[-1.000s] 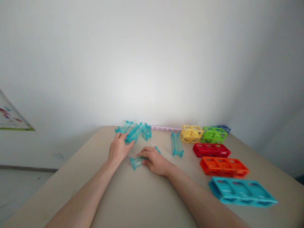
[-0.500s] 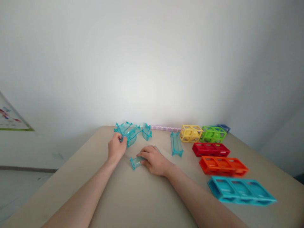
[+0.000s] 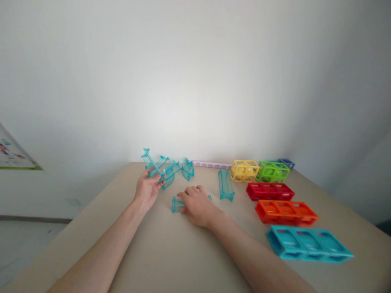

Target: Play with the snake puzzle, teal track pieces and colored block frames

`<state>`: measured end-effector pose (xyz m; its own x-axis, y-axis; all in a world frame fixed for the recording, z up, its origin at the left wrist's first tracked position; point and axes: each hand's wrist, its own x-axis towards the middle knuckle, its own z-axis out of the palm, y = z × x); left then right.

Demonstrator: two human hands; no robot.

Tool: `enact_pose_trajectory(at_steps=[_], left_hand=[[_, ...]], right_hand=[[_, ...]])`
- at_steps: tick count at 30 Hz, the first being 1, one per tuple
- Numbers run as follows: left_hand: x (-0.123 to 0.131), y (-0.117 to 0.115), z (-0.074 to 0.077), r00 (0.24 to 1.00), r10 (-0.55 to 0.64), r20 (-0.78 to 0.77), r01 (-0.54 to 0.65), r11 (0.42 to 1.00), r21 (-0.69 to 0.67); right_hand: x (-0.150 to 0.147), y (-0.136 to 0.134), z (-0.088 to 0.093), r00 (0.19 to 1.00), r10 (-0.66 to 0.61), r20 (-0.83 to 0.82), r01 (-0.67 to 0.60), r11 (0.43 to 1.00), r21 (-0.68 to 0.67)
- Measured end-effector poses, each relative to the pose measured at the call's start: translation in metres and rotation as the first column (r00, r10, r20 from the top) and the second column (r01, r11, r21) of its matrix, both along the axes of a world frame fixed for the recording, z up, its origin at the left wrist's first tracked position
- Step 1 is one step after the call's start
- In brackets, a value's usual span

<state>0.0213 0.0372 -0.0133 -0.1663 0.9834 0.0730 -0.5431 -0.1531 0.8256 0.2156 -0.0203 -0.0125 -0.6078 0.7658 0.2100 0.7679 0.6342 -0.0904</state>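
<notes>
In my left hand (image 3: 147, 189) is a translucent teal track piece (image 3: 152, 162), tilted up off the table, its lower end between thumb and fingers. Behind it, several more teal pieces (image 3: 169, 176) lie in a loose heap, one curved piece (image 3: 188, 169) at the heap's right side. My right hand (image 3: 197, 205) is closed over another teal track piece (image 3: 177, 204) lying on the table; the hand hides its middle and both ends stick out. To the right of that hand lies a straight teal track piece (image 3: 226, 185), untouched.
Down the right side stand open-framed plastic blocks: yellow (image 3: 244, 171), green (image 3: 273, 172), dark blue (image 3: 287, 163), red (image 3: 270, 191), orange (image 3: 286, 213) and teal (image 3: 309, 244). A pale purple strip (image 3: 211, 165) runs along the wall (image 3: 195, 81) at the table's back edge.
My left hand has lifted a teal track piece off the heap, tipping it upright. Under my right hand the other piece has turned to lie straighter across and shifted slightly right.
</notes>
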Motion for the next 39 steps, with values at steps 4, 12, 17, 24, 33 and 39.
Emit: enact_pose_trajectory(at_steps=[4,12,17,24,33,39], left_hand=[[0.004,-0.004,0.002,0.996,-0.085,-0.037,0.084,0.996,-0.025],[0.006,-0.01,-0.006,0.89,-0.428,-0.155,0.395,0.896,-0.206],[0.004,-0.008,-0.007,0.884,-0.451,-0.124,0.416,0.879,-0.233],[0.007,-0.019,0.006,0.832,-0.547,-0.094,0.513,0.822,-0.246],[0.019,-0.022,-0.001,0.784,-0.584,-0.209,0.505,0.797,-0.333],[0.022,-0.02,-0.007,0.769,-0.598,-0.224,0.504,0.784,-0.363]], right_hand=[[-0.001,-0.007,0.004,0.994,-0.113,0.008,0.113,0.994,0.006],[0.0,-0.008,0.006,0.948,-0.317,0.038,0.319,0.944,-0.086],[0.0,-0.006,0.011,0.928,-0.371,0.011,0.367,0.912,-0.185],[0.002,-0.002,0.003,0.832,-0.537,-0.142,0.464,0.813,-0.352],[0.004,0.018,-0.018,0.568,-0.635,-0.524,0.37,0.765,-0.527],[0.0,0.02,-0.028,0.464,-0.583,-0.666,0.141,0.791,-0.595]])
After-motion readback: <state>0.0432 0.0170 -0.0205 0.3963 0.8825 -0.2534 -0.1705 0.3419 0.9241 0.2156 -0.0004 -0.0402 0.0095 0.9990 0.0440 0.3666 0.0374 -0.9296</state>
